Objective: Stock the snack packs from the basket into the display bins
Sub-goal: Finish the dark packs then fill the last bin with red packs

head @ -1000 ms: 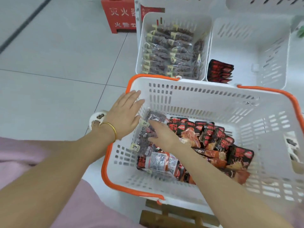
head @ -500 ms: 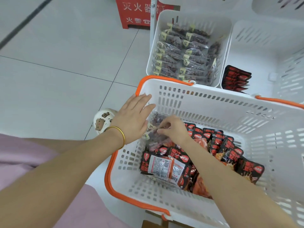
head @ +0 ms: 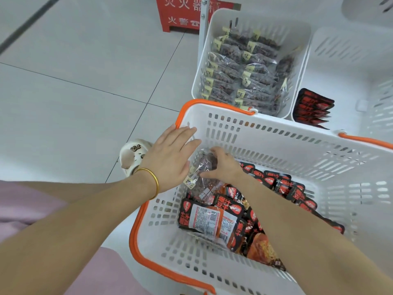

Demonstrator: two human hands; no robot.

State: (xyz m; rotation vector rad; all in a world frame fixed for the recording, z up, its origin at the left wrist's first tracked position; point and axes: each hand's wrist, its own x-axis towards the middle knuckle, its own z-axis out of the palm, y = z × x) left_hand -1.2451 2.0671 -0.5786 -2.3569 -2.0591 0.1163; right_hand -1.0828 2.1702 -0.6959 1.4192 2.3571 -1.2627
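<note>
One clear pack (head: 203,165) of dark snacks sits at the near-left corner of the basket (head: 276,135), lying on the heap of red-and-black packs (head: 278,186) that fills the basket floor. We read this as the pickup step: the pack is being taken out of the pile but has not yet left the basket.

As we judge it, the next move is to lift it over the basket's far wall and into the left display bin (head: 217,26), which already holds rows of the same clear packs. The right display bin (head: 340,50) holds only a short stack of red-and-black ones. The lift will want a firm hold, since the film looks slippery and crumpled.

The right hand (head: 225,167) has its fingers (head: 214,151) curled down over the top of the pack with the thumb spread toward its near edge, so we take it as grasping the pack. The left hand (head: 168,158) lies flat with straight fingers over the basket's orange-rimmed corner, holding nothing. We cannot tell whether its palm edge touches the pack's label.

Outside the basket, a gold bangle (head: 152,180) circles the left wrist, and a pale shoe (head: 130,154) shows on the tiled floor (head: 74,103).
</note>
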